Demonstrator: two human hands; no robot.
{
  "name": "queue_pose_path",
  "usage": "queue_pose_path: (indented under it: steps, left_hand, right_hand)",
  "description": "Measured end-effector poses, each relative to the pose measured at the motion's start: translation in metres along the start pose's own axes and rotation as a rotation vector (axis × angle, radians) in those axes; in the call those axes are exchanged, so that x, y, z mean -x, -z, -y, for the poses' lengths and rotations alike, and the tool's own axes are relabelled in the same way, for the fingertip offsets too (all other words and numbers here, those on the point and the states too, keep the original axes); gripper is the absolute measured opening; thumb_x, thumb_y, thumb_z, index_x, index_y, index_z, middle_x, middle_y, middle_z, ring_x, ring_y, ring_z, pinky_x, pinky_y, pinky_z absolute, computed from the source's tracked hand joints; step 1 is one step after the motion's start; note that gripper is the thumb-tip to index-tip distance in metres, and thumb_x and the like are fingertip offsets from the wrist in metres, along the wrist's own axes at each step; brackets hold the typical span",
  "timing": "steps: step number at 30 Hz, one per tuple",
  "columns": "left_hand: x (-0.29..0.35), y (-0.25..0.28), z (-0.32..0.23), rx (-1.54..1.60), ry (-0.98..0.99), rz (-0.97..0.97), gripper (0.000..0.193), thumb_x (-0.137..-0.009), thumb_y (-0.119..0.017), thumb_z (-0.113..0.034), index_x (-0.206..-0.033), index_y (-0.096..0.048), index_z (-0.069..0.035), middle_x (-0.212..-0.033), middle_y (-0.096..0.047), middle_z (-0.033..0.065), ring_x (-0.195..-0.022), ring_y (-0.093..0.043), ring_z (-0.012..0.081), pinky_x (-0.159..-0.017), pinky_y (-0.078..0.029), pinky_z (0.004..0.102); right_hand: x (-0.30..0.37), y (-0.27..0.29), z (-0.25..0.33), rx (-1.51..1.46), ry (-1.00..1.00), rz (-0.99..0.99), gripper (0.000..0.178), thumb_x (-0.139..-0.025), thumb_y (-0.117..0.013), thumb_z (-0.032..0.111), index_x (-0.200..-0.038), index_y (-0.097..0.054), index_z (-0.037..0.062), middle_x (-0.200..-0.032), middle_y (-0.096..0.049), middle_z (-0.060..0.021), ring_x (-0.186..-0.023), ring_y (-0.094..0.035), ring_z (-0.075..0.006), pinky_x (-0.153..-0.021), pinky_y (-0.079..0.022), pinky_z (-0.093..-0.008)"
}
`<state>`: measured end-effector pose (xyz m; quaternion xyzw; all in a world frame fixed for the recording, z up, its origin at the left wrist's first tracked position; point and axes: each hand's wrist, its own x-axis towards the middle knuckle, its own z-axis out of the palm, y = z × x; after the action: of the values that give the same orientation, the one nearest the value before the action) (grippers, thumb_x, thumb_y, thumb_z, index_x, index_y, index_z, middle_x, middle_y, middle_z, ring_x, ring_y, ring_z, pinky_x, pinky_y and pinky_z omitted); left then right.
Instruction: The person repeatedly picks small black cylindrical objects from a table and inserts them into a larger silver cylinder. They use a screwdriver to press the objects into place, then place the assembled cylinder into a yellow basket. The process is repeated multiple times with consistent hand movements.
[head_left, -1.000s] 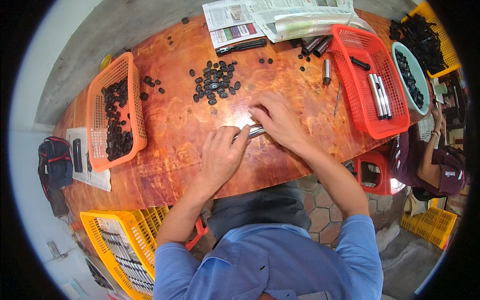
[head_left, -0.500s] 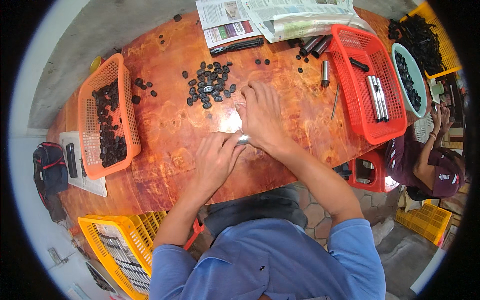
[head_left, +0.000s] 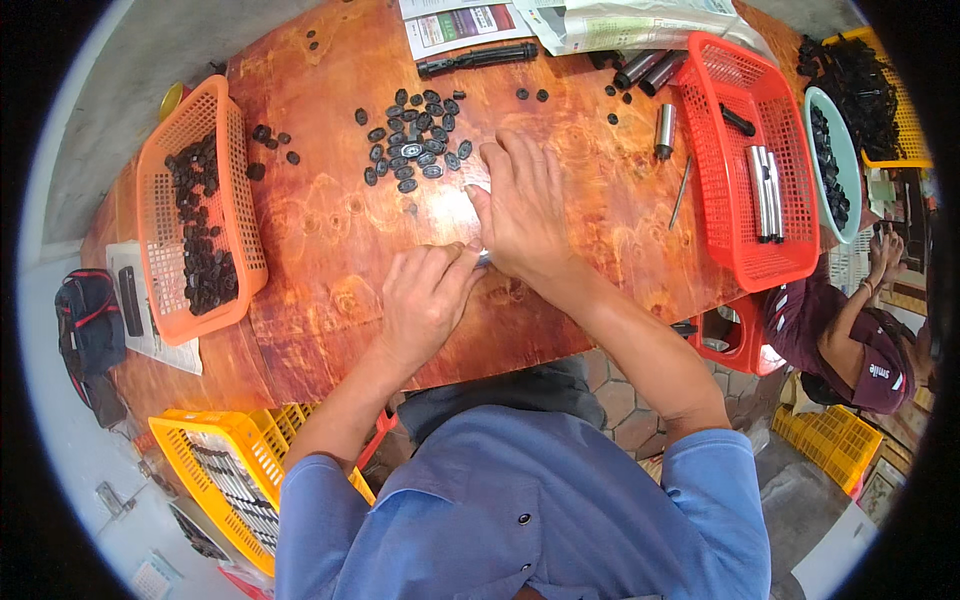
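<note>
In front of me, above the table, the fingers and thumb of my left hand are closed around a short shiny silver metal piece. Most of it is hidden between my hands, so its full shape does not show. The heel of my right hand rests against that piece, with the fingers stretched out forward and the thumb apart. Just beyond my hands lies a loose cluster of small black oval plastic parts; one near its middle has a lighter center.
An orange basket with small black parts stands left, a red basket with silver tubes right. Between lie a silver cylinder, a thin metal rod and a black tool. A co-worker's hands show far right.
The whole view has shifted slightly, with the table's things sitting higher in the picture. My hands stay together at the silver piece, and less of it shows now.
</note>
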<state>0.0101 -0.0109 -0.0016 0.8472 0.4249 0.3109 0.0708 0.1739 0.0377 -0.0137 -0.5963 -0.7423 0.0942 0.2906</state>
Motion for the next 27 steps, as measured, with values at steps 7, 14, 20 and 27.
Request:
queue_pose_path:
  steps: [7,14,20,27]
  left_hand:
    - [0.002,-0.002,0.003,0.041,0.014,-0.029,0.033,-0.073,-0.083,-0.009,-0.103,-0.071,-0.004,-0.093,-0.065,0.0076,-0.081,-0.061,0.0259,-0.069,-0.048,0.0364]
    - [0.006,-0.008,0.007,0.011,-0.014,0.000,0.033,-0.074,-0.083,-0.009,-0.104,-0.071,-0.004,-0.093,-0.065,0.0079,-0.081,-0.062,0.0261,-0.069,-0.049,0.0362]
    - [-0.001,0.003,0.001,-0.008,0.036,-0.008,0.031,-0.076,-0.082,-0.013,-0.105,-0.072,-0.006,-0.092,-0.064,0.0075,-0.084,-0.062,0.0265,-0.071,-0.050,0.0369]
    - [-0.010,0.005,0.007,0.059,0.120,0.076,0.032,-0.078,-0.082,-0.016,-0.106,-0.072,-0.006,-0.088,-0.062,0.0109,-0.082,-0.063,0.0287,-0.070,-0.051,0.0385]
  right_hand:
    - [-0.001,-0.004,-0.002,0.005,0.015,-0.025,0.050,-0.094,-0.060,0.021,-0.134,-0.045,-0.0035,-0.140,-0.044,-0.0238,-0.135,-0.038,-0.0421,-0.115,-0.024,-0.0563]
    - [-0.004,-0.007,-0.006,-0.008,0.006,0.002,0.052,-0.095,-0.059,0.022,-0.138,-0.044,-0.0040,-0.142,-0.043,-0.0248,-0.135,-0.038,-0.0431,-0.115,-0.024,-0.0538]
    - [-0.004,-0.009,-0.005,0.022,0.003,-0.017,0.054,-0.096,-0.057,0.023,-0.141,-0.042,-0.0041,-0.147,-0.039,-0.0251,-0.140,-0.033,-0.0426,-0.118,-0.021,-0.0550]
    - [-0.017,-0.011,-0.006,0.088,-0.026,0.059,0.055,-0.097,-0.056,0.025,-0.142,-0.040,-0.0027,-0.151,-0.036,-0.0249,-0.145,-0.027,-0.0409,-0.120,-0.017,-0.0563]
